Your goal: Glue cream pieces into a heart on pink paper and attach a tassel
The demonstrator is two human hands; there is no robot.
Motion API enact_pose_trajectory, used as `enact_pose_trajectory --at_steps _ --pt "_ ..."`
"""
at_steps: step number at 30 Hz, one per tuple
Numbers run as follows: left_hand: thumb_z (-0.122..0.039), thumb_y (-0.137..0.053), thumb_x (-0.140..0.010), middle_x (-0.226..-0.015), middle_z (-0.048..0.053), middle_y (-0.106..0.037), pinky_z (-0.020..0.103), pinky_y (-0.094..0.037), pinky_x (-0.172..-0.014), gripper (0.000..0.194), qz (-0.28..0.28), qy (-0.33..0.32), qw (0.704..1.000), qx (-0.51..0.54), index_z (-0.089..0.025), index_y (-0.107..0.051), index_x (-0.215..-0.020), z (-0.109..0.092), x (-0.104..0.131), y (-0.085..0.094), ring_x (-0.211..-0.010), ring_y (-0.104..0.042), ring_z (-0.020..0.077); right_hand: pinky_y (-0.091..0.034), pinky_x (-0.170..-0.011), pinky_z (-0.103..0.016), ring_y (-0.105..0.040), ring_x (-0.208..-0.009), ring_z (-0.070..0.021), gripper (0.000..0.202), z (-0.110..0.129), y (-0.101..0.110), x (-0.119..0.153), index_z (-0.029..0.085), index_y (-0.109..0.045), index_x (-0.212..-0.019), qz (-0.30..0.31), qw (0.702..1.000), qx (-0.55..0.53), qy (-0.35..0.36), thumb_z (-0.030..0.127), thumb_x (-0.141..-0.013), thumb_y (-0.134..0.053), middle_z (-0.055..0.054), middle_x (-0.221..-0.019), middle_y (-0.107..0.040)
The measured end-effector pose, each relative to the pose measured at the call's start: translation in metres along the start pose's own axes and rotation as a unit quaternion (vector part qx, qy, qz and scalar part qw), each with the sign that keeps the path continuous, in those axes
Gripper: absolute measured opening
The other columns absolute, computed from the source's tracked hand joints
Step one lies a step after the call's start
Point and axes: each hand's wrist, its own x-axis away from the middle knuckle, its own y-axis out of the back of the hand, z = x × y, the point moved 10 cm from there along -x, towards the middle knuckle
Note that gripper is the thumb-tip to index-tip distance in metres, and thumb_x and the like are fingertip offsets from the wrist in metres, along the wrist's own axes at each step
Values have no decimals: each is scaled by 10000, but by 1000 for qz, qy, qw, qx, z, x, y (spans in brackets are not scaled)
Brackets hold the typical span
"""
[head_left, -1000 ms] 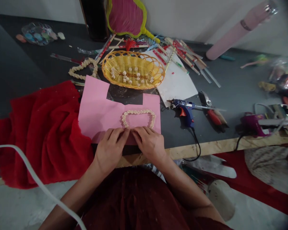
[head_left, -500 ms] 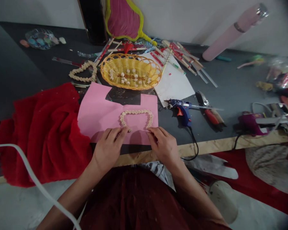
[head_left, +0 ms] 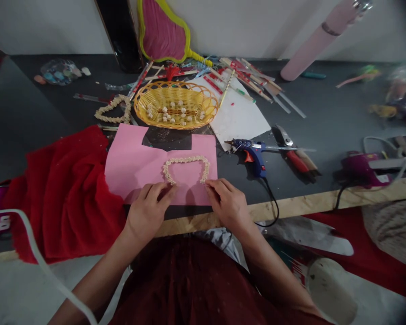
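A string of small cream star-like pieces (head_left: 186, 159) lies in an open-bottomed arch on a pink sheet of paper (head_left: 128, 158). My left hand (head_left: 149, 207) pinches at its lower left end, thumb and forefinger close together. At the lower right end, the fingertips of my right hand (head_left: 228, 201) are closed on the string. The two ends stay apart, with pink paper showing between them. Beyond the paper, a yellow wicker basket (head_left: 176, 123) holds several loose cream pieces. To its left lies another loop of such pieces (head_left: 113, 118).
Right of the paper lies a blue glue gun (head_left: 257, 158) with a cord, then red-handled pliers (head_left: 296, 158). A red cloth (head_left: 67, 194) covers the left front. Behind are striped sticks (head_left: 253, 81), a dark phone-like slab (head_left: 120, 36) and a pink bottle (head_left: 318, 40).
The view has shifted slightly. The left end of the string, curled inward before, now extends less far inward by my left fingertips. My right hand keeps its place at the other end.
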Motion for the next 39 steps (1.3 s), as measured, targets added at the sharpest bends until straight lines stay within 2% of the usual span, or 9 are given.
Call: enact_pose_trajectory --at_steps 6,11,14,17,21,24,32,39 --pt "-65 -483 -860 -1103 110 -601 397 -532 -829 478 15 -5 1000 -7 -216 -533 -1311 -1 0 -1 -985 -558 234 -506 -794 -278 -648 -858 -172 191 -2 2 2 175 -629 -1032 0 1000 -23 12 222 -952 -461 -71 -931 -682" --pt "-47 -446 -870 -1064 113 -623 378 -531 -855 458 -30 -29 999 16 -150 -511 -1312 -2 0 12 -965 -564 217 -513 -737 -263 -653 -805 -169 221 19 8 -1 169 -646 -1008 -6 999 -5 51 194 -952 -434 -77 -899 -689" --pt "-32 -439 -859 -1040 117 -632 364 -524 -865 425 -52 -43 998 18 -102 -529 -1269 -3 1 16 -977 -563 217 -496 -681 -248 -653 -775 -160 249 41 -5 -2 169 -652 -1055 34 994 44 91 162 -943 -430 -77 -903 -700" --pt "-39 -446 -848 -1049 132 -624 375 -523 -857 419 -44 -45 998 2 -86 -547 -1252 -4 0 12 -979 -558 234 -447 -604 -240 -648 -751 -151 271 52 -25 -6 180 -630 -1139 86 988 95 89 207 -961 -427 -58 -894 -707" --pt "-70 -456 -853 -1043 150 -615 392 -527 -854 406 -42 -44 998 -4 -60 -555 -1247 -6 -1 12 -963 -550 249 -370 -557 -257 -639 -715 -152 297 51 -36 -17 227 -649 -1074 83 988 123 42 325 -997 -380 -19 -862 -701" --pt "-75 -440 -860 -1049 151 -614 403 -530 -854 400 -45 -39 998 1 -65 -560 -1241 -5 -1 13 -959 -543 250 -316 -541 -262 -624 -667 -141 296 50 -41 -23 237 -656 -1030 77 988 127 32 339 -998 -380 -7 -836 -696" --pt "-73 -418 -862 -1045 151 -617 412 -530 -839 388 -55 -33 998 15 -69 -583 -1213 -2 1 11 -951 -541 248 -293 -558 -281 -608 -673 -133 251 50 -48 -24 232 -649 -1008 65 989 117 62 298 -993 -407 7 -832 -686" --pt "-56 -425 -842 -1075 151 -610 424 -523 -858 432 -43 -29 998 24 -83 -552 -1254 0 2 6 -977 -544 256 -307 -567 -275 -598 -684 -130 206 51 -51 -24 222 -642 -1030 86 986 116 79 257 -978 -445 3 -828 -674"
